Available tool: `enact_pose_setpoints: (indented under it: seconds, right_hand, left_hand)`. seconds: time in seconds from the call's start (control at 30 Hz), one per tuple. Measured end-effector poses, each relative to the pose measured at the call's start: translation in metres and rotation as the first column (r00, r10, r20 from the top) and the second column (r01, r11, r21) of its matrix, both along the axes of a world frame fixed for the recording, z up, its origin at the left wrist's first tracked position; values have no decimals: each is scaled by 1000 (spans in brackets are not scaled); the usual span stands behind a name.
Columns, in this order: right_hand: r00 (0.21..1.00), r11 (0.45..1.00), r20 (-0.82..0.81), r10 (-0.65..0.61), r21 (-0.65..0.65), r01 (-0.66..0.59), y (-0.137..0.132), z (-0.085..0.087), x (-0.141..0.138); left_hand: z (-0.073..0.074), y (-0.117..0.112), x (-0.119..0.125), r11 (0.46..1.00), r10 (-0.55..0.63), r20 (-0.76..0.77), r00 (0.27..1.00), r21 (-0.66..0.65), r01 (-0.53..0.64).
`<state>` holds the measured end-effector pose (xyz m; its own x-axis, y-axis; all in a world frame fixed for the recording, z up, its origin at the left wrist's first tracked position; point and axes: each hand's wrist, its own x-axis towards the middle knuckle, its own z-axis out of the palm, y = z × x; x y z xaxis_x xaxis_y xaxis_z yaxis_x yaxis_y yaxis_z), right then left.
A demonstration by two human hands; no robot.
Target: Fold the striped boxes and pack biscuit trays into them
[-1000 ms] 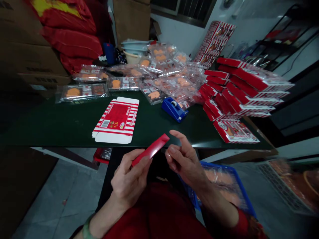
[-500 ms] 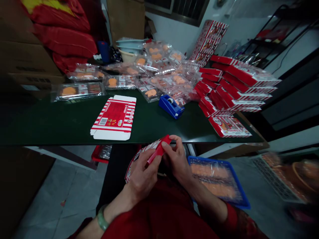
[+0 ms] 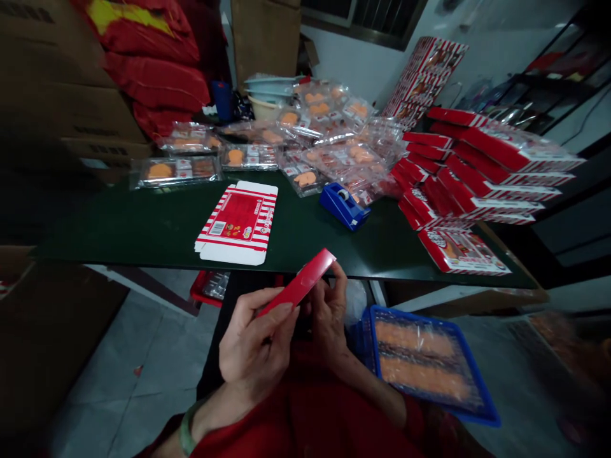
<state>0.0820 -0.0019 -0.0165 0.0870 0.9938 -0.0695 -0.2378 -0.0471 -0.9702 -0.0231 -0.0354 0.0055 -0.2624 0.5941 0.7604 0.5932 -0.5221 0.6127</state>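
Observation:
I hold a flat red carton (image 3: 301, 283) edge-on over my lap, just below the front edge of the dark green table (image 3: 143, 226). My left hand (image 3: 255, 346) is closed around its lower end, thumb on top. My right hand (image 3: 327, 312) grips its upper part from the right, fingers curled against the card. A second red-and-white striped carton (image 3: 238, 222) lies flat and unfolded on the table ahead of me.
A blue tape dispenser (image 3: 344, 205) stands mid-table. Clear packs of orange snacks (image 3: 310, 140) cover the back. Stacks of filled red boxes (image 3: 472, 178) sit at right. A blue crate (image 3: 424, 359) of packs rests by my right knee. Cardboard boxes and red sacks (image 3: 153, 70) stand at back left.
A second ago my right hand was open beside the carton; it has closed onto it. The carton, turned striped-face up half a second ago, is edge-on again.

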Motion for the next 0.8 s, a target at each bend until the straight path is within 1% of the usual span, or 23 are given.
enact_pose_setpoints:
  seconds: [0.07,0.1,0.17,0.23,0.3,0.33,0.4,0.47,0.5,0.53,0.57,0.6,0.63,0.67,0.7,0.73,0.77,0.8]
  right_hand:
    - [991,999,133,24,40,-30,-1,-10,-2]
    - [978,997,209,29,63,-43,-2,-17,-2]
    - [942,995,334,36,71,-64,-5,-31,-1]
    - [925,997,375,61,19,-73,-8,-40,2]
    - [940,994,323,107,-70,-89,-9,-42,5]
    - [954,988,270,131,-119,-102,-9,-40,6]
    - [977,970,151,153,-211,-119,-8,-32,7]
    - [986,955,69,149,-268,-125,-6,-23,6]
    - [988,955,47,147,-269,-129,-4,-20,6]
    - [988,959,44,149,-250,-134,-2,-17,6]
    - [984,968,71,161,-208,-143,1,-15,5]
    - [976,977,130,176,-142,-158,4,-13,5]
    - [957,980,215,197,-54,-189,8,-11,4]
    - [922,968,315,224,41,-249,13,-8,2]
    - [871,933,417,259,124,-338,17,-5,0]
    - [803,873,511,306,185,-450,22,0,-3]
    - [728,796,585,357,218,-565,25,5,-6]
    - [653,711,635,413,223,-667,29,11,-10]
  left_hand:
    - [0,-1,-10,998,63,121,991,-38,-59]
    - [0,-1,-17,993,115,197,974,-59,-105]
    - [-1,-2,-33,971,239,354,904,-101,-217]
    - [-3,-4,-49,946,322,507,799,-145,-289]
    - [-7,-8,-60,936,349,621,702,-197,-291]
    - [-10,-10,-64,933,359,652,667,-224,-283]
    - [-19,-15,-70,923,384,675,630,-277,-265]
    - [-29,-22,-76,909,413,669,618,-339,-242]
    - [-35,-27,-80,900,426,646,634,-374,-224]
    - [-40,-31,-86,885,446,599,665,-403,-231]
    - [-44,-36,-91,863,470,509,721,-436,-255]
    - [-48,-40,-98,842,492,364,791,-430,-325]
    - [-49,-43,-104,812,550,189,814,-350,-467]
    - [-49,-46,-110,781,589,23,808,-273,-562]
    - [-48,-47,-114,797,553,-100,827,-225,-560]
    - [-45,-48,-117,843,450,-215,866,-218,-492]
    - [-41,-47,-119,887,315,-315,895,-238,-396]
    - [-37,-45,-119,918,161,-377,912,-282,-278]
